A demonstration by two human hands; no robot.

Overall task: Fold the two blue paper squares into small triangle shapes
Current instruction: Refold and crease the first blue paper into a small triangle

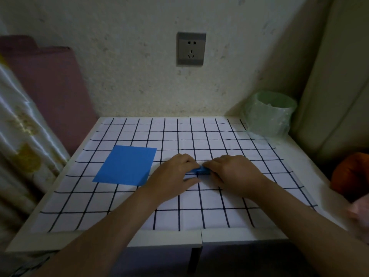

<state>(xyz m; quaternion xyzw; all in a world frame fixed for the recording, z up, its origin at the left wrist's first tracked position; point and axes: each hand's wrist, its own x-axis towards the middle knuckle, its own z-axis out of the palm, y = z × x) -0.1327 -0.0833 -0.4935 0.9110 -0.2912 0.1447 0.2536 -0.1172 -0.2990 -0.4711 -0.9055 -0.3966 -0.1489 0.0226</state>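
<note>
One flat blue paper square lies on the gridded table top, left of centre. A second blue paper, folded small, sits at the table's middle, mostly hidden between my hands. My left hand pinches its left end with curled fingers. My right hand grips its right end, fingers curled over it. Only a narrow blue strip shows between the fingertips, so its exact shape cannot be told. My left wrist covers the flat square's near right corner.
A green translucent cup wrapped in plastic stands at the table's back right corner. A wall socket is on the wall behind. Fabric hangs along the left edge, and an orange object lies off the right edge.
</note>
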